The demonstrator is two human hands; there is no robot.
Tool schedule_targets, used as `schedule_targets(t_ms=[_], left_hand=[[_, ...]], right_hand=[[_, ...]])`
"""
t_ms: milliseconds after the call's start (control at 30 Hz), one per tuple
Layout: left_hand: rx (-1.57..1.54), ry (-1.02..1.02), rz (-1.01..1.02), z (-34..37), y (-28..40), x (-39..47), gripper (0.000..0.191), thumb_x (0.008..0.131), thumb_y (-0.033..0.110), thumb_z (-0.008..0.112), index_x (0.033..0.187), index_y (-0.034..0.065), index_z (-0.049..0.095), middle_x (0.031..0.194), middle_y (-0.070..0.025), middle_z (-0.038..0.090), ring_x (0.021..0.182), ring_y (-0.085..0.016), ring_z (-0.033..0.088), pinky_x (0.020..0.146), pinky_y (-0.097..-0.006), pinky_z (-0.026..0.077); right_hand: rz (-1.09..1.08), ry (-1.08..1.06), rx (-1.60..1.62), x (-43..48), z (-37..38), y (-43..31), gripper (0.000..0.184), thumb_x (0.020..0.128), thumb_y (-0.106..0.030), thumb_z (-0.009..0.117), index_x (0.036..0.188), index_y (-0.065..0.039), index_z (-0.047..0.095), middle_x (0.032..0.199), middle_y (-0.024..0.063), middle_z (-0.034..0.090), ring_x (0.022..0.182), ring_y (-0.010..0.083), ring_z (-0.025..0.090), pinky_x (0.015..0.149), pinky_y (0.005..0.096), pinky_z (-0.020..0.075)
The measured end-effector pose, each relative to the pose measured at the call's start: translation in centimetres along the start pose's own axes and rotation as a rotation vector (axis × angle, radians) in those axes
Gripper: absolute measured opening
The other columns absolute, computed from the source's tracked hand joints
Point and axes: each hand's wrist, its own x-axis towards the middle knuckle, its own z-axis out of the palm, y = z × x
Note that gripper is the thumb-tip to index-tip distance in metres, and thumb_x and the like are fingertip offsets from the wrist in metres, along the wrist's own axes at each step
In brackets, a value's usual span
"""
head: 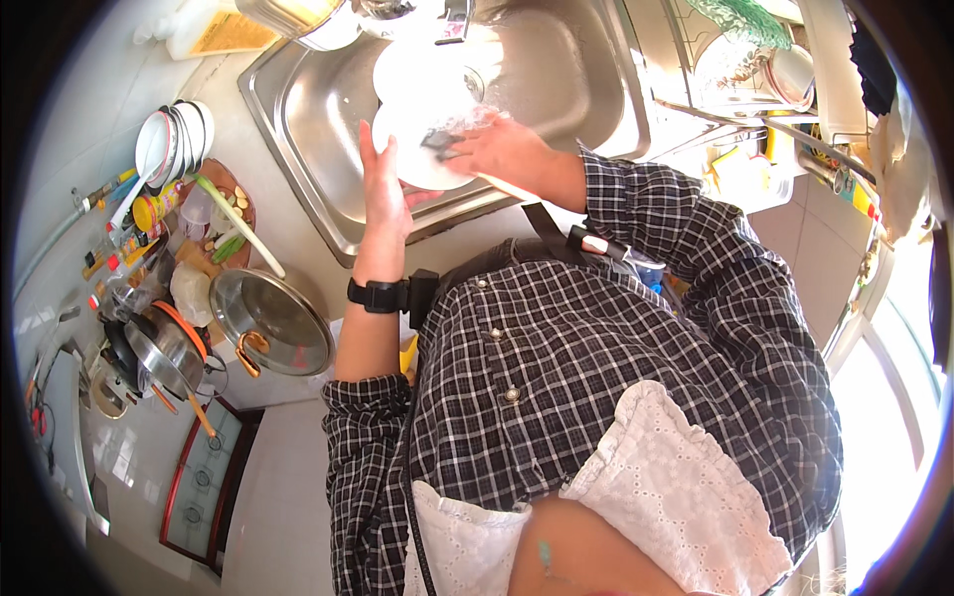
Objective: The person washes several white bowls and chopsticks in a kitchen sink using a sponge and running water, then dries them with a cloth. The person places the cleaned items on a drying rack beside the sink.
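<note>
My left hand [385, 175] grips the left and near edge of a white dish [417, 160] over the stainless steel sink [317, 149]. My right hand [496, 153] presses a dark grey scrubbing pad [441, 141] against the dish's inner face; the fingers are partly blurred. Water splashes at the right fingertips. Just beyond the held dish is another round white shape [410, 71], washed out by glare, so I cannot tell exactly what it is.
Left of the sink are stacked bowls [195, 134], a green onion [242, 223], a glass pan lid [272, 320] and a steel pan [168, 350]. A dish rack [686, 71] stands on the right. Containers [298, 18] sit at the sink's far left corner.
</note>
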Motion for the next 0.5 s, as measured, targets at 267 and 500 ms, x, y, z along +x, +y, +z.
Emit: schedule_targets(t_ms=[267,500], left_hand=[[-0.090,0.175,0.135,1.6,-0.5,0.2,0.088,0.094,0.027,0.056,0.164,0.0206,0.002,0.150,-0.0182,0.042,0.116,-0.033,0.062,0.080,-0.0460,0.061],[-0.115,0.186,0.124,2.0,0.0,0.8,0.092,0.091,0.024,0.062,0.163,0.0205,0.005,0.135,-0.0153,0.051,0.102,-0.027,0.063,0.073,-0.0434,0.059]], right_hand=[[0.138,0.250,0.476,-0.5,3.0,-0.1,0.025,0.081,-0.016,0.068,0.104,-0.019,0.078,0.088,0.0099,0.074,0.098,0.0273,0.070,0.097,0.0438,0.0529],[0.277,0.209,0.351,0.5,0.3,-0.9,0.010,0.084,-0.019,0.068,0.091,-0.014,0.073,0.078,0.0107,0.071,0.084,0.0299,0.070,0.105,0.0480,0.0492]])
